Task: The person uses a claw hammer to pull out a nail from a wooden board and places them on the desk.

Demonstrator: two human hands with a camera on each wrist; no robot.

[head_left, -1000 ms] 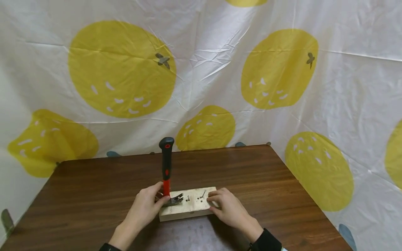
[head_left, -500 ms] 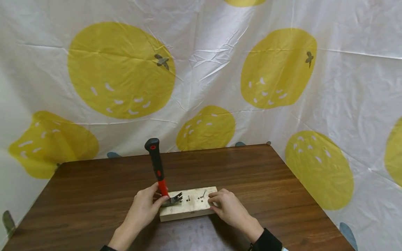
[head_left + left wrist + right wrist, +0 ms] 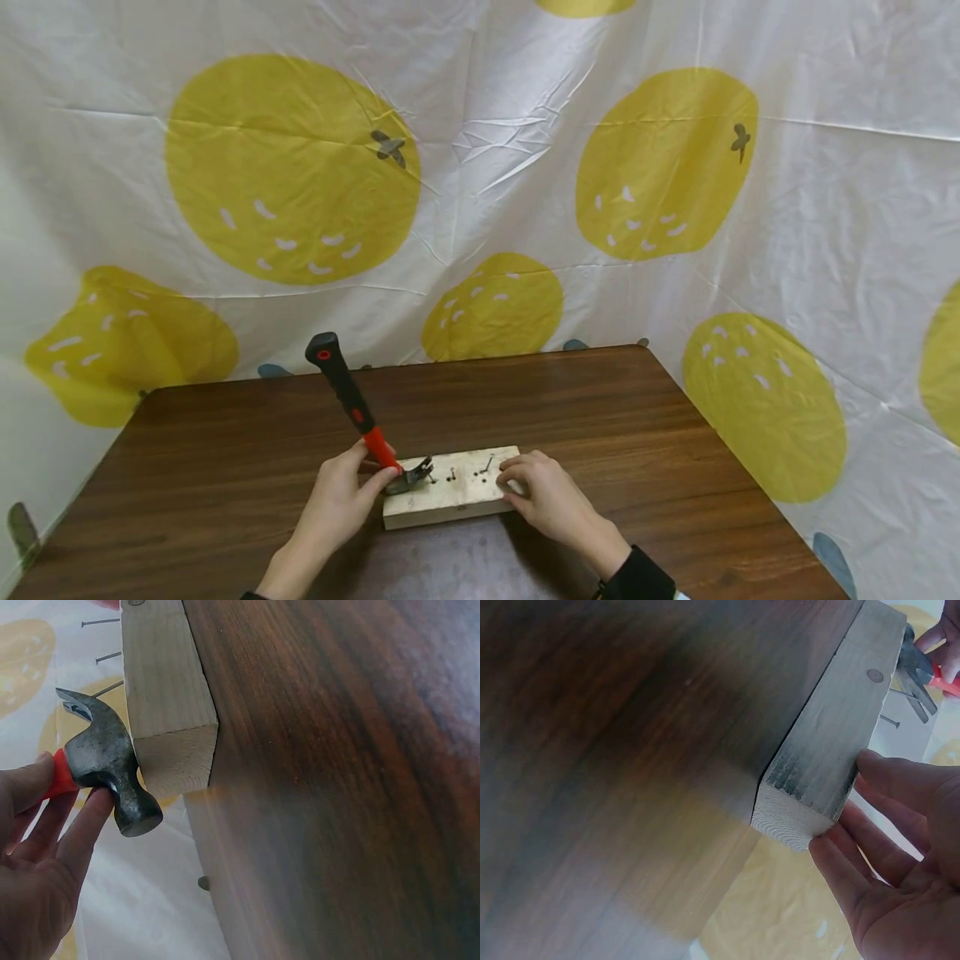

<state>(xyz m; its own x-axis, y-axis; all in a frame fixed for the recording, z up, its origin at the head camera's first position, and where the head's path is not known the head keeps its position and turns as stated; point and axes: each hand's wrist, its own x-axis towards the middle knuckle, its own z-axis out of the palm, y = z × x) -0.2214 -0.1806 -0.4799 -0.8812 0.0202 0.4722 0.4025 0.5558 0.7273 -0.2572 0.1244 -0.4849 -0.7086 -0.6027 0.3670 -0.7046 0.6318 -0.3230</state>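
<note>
A claw hammer [image 3: 352,404] with a black and red handle leans to the left, its metal head [image 3: 105,754] lying on the left end of a pale wooden block [image 3: 450,504]. My left hand [image 3: 337,496] pinches the red neck just above the head, thumb on the near side. The claw's tips are at a nail [image 3: 110,688] that sticks up from the block. Two more nails stand further right, one of them a slanted nail [image 3: 487,464], among small dark holes. At the block's right end, my right hand [image 3: 551,496] holds it with thumb and fingertips.
The block lies on a dark brown wooden table [image 3: 600,400]. Behind and to the right hangs a white cloth [image 3: 495,192] printed with yellow fruit, meeting the table's far and right edges.
The hammer's handle has tipped from nearly upright to a clear lean leftward, its head turning on the block. Both hands have stayed almost in place.
</note>
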